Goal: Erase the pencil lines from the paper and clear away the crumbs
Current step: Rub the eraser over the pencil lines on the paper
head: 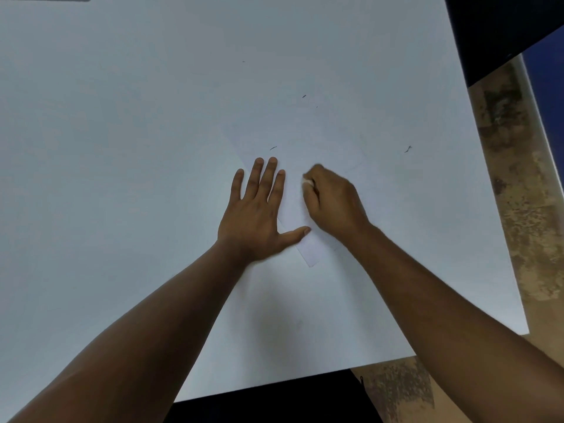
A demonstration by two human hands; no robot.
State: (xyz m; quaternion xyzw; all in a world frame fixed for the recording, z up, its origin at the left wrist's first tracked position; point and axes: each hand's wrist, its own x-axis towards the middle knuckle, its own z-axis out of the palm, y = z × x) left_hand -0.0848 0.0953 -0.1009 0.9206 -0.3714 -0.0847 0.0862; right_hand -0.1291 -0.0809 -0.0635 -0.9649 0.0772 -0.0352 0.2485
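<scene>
A white sheet of paper (308, 141) lies at an angle on the white table (122, 148), hard to tell from the tabletop. My left hand (259, 215) lies flat on its left part, fingers straight and spread, thumb out to the right. My right hand (332, 203) has its fingers curled round a small white eraser (306, 181) and holds it down on the paper just right of my left fingers. Thin dark eraser crumbs lie on the paper (273, 148) and on the table beyond it (304, 96), with another to the right (408, 149). No pencil line shows clearly.
The table's right edge (494, 209) and near edge (305, 377) border a mottled brown floor (525, 193). A dark object (503, 32) overlaps the far right corner. A dark shape sits below the near edge.
</scene>
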